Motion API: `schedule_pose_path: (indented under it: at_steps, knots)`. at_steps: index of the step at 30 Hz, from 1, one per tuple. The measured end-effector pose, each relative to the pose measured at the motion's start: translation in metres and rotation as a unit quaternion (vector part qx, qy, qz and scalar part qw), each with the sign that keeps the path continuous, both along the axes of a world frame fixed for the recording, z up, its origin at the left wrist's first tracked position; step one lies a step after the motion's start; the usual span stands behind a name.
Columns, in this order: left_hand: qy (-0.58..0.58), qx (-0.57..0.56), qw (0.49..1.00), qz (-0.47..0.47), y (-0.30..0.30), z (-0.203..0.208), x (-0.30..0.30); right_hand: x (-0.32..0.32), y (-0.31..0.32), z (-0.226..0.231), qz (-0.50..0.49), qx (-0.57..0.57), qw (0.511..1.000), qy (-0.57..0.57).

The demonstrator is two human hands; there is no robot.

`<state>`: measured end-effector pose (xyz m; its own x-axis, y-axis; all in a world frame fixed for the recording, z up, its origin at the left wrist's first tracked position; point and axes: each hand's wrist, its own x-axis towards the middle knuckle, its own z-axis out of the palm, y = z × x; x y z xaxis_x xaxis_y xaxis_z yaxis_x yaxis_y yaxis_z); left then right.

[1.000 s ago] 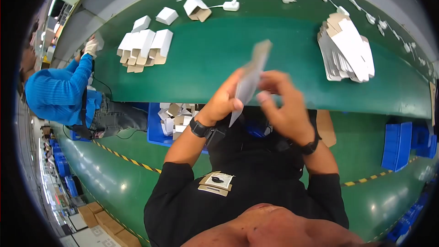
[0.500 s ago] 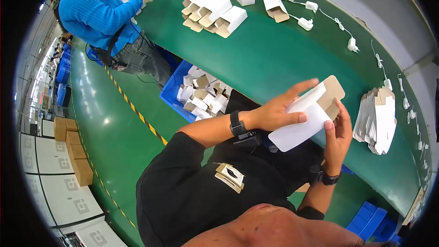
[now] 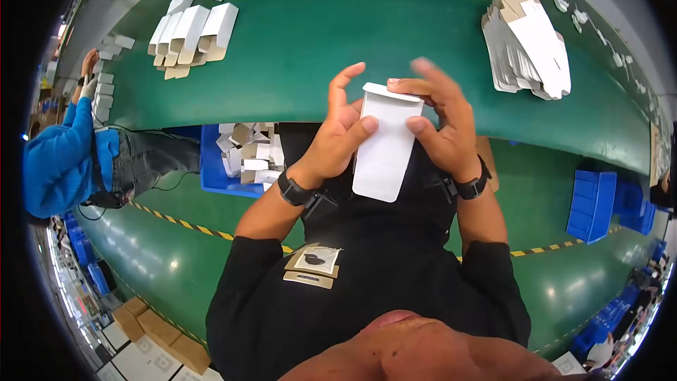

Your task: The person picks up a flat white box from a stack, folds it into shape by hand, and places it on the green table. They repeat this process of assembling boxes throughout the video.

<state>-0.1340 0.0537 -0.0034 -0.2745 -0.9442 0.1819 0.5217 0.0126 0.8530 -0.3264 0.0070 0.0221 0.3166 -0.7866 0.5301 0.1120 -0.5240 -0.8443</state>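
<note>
At the middle of the view, the left hand (image 3: 330,142) has its grip clamped on a white carton (image 3: 384,152); the right hand (image 3: 451,123), thumb and fingers apart, touches its upper end. Beyond, the green tabletop (image 3: 338,35) bears folded cartons (image 3: 189,25) leftward, a flat-carton stack (image 3: 529,49) rightward.

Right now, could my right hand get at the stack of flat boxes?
Probably yes: I see nothing between your right hand and the stack of flat boxes, though that hand is touching the white box and may need to let go first.
</note>
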Motion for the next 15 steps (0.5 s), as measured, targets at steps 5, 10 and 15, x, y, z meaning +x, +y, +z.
schedule_pose_path:
  at_steps: [5, 10, 15]
  knots:
    - [-0.161, -0.08, 0.984, -0.016, 0.003, 0.002, 0.011, -0.008, 0.0, 0.005, 0.053, 0.055, 0.997, 0.004]
    - [-0.171, -0.086, 0.981, -0.042, 0.009, 0.008, 0.016, -0.009, 0.007, 0.016, 0.064, 0.125, 0.99, -0.02]
    - [-0.196, -0.119, 0.973, -0.036, 0.005, 0.001, 0.015, -0.013, 0.003, 0.023, 0.054, 0.157, 0.986, 0.014]
